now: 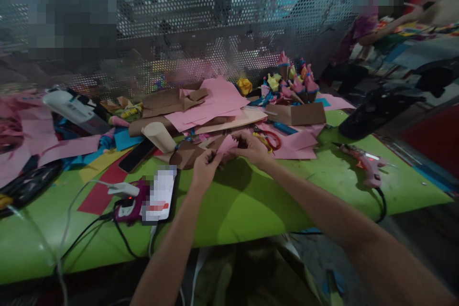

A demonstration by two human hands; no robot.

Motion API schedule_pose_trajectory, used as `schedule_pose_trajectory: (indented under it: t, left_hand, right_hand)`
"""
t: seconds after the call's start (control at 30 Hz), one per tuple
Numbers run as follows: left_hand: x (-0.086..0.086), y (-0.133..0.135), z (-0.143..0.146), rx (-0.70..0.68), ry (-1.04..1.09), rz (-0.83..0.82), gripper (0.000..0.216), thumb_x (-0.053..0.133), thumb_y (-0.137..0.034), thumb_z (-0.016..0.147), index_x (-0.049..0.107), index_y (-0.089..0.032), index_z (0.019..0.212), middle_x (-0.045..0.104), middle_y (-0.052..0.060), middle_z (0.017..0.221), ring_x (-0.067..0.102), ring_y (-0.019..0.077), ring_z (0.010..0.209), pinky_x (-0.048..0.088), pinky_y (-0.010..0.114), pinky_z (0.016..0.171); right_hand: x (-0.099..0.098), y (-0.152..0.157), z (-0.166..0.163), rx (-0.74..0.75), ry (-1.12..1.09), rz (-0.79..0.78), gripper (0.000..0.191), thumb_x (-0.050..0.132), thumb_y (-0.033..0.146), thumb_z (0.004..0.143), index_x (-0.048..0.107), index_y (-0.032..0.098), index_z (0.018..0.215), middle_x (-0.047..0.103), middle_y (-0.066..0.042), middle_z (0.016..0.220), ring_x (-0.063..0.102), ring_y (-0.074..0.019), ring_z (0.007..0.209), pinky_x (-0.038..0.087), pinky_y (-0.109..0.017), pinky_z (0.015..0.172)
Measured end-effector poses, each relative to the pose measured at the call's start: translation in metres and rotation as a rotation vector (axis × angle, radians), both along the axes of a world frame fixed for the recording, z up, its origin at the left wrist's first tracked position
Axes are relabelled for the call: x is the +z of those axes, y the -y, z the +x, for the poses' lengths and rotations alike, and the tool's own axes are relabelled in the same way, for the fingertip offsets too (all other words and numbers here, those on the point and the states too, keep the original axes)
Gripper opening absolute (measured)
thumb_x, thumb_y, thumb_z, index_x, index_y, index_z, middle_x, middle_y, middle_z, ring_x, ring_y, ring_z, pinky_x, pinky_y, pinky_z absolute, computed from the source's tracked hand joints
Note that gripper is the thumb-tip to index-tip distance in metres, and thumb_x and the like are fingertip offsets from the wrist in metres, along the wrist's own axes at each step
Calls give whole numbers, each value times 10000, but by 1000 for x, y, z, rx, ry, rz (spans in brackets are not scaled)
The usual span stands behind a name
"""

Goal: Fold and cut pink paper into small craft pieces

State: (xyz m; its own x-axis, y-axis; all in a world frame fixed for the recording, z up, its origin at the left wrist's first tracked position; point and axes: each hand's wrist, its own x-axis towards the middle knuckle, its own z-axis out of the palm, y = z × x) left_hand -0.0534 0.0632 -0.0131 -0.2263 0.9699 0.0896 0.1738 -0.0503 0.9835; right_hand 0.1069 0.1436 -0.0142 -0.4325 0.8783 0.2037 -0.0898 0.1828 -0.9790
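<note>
My left hand [205,166] and my right hand [251,149] meet over the green table [236,205], fingers pinched on a small pink paper piece [226,144] held between them. Just beyond and left of it lie brown paper scraps [184,155] and a rolled tan paper cone [158,136]. Red-handled scissors [270,139] lie right behind my right hand.
Pink sheets [215,103] and brown card [299,114] are piled at the back, with small paper cupcakes [294,82] beyond. A pink glue gun [367,165] lies at the right, a phone [161,193] and cables at the left. A perforated metal screen [186,19] backs the table; another person [362,33] works at the far right.
</note>
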Motion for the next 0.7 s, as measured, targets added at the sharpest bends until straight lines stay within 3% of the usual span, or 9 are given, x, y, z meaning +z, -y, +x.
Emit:
schedule_pose_trajectory:
  t: [0.2,0.37,0.5,0.7]
  left_hand:
    - [1,0,2,-46,-150,9,233,630,-409,798,641,-177,808,664,26,808,576,178,790,432,282,726]
    - [2,1,1,-68,-167,-8,217,598,-389,800,606,-180,743,578,-12,682,508,153,699,390,256,656]
    - [1,1,1,-79,-161,-16,240,604,-397,789,564,-189,674,512,-31,614,465,138,646,368,244,619]
    - [3,1,2,-47,-244,-20,263,614,-443,788,611,-190,715,565,-15,667,481,156,685,379,259,652]
  right_hand:
    - [1,-1,1,43,-16,-36,412,802,306,594,619,188,944,618,11,819,565,-147,735,468,-278,683]
    - [4,1,0,124,-12,-46,362,793,342,628,648,195,925,665,-11,850,609,-163,759,499,-299,726]
    - [7,3,0,233,4,-14,257,753,394,696,652,185,805,666,-12,740,619,-162,669,504,-293,656]
    - [7,4,0,180,12,61,238,743,392,717,656,182,788,663,-10,686,605,-162,628,487,-281,606]
